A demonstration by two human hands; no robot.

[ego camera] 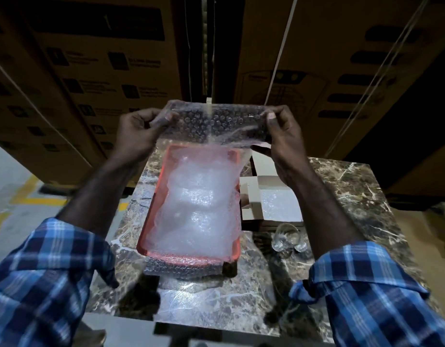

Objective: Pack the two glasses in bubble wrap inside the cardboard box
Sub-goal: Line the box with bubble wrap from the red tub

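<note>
At the table's (346,186) right side, the two glasses (289,240) stand bare near the front edge, just beside your right forearm; a careless sweep there could knock them off. Behind them sits the open cardboard box (251,196), already lined with wrap. Mid-table, the orange tray (151,211) holds more wrap. Farthest out, your left hand (136,132) and right hand (284,141) each pinch a top corner of the bubble wrap sheet (211,121), whose hanging tail could snag the tray.
</note>
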